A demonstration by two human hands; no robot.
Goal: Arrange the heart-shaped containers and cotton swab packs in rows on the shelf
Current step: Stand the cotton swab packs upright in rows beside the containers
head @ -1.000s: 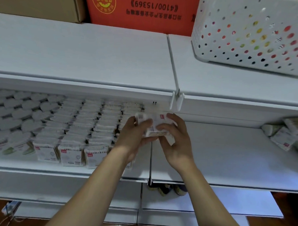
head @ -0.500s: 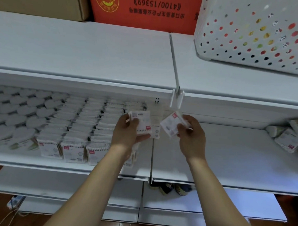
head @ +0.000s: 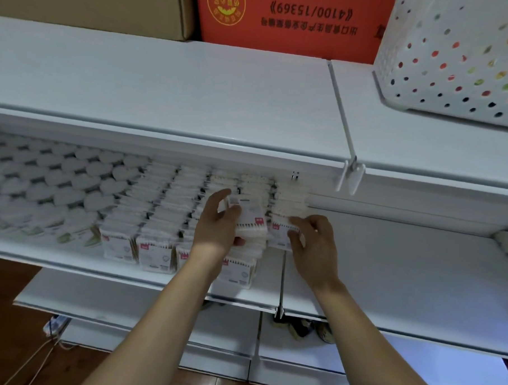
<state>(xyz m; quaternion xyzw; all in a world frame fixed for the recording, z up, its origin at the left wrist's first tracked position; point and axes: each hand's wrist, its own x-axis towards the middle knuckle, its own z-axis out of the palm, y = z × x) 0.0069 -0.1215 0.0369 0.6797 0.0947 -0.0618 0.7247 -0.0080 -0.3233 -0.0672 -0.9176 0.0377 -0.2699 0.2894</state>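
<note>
I see both hands over the middle shelf point(head: 417, 286), near the seam between its two boards. The left hand point(head: 216, 228) holds a small stack of swab packs point(head: 250, 218); the thumb is on top and the other fingers curl under the stack, so they are clamped on it. The right hand point(head: 314, 244) pinches one single pack point(head: 278, 232) by its upper edge, fingers bent and closed on it, and this pack stands upright at the right end of the rows, just beside the stack in the left hand. On the left board the packs in rows point(head: 158, 217) stand tight one behind another, and their white cotton tips show through the clear wrap, with a small red label at the front corner. Further left are the heart containers point(head: 52, 189), also in rows, white tops facing up; what is inside them I cannot tell, the picture is blurred there. At the far right edge of the shelf lie some loose packs point(head: 506, 247), well apart from the hands. On the top shelf point(head: 178, 96) stands a white basket point(head: 456, 55) with round holes, and coloured things show through the holes, but I cannot say what they are. Behind it are a red box point(head: 289, 19) and a brown box point(head: 89, 4).
</note>
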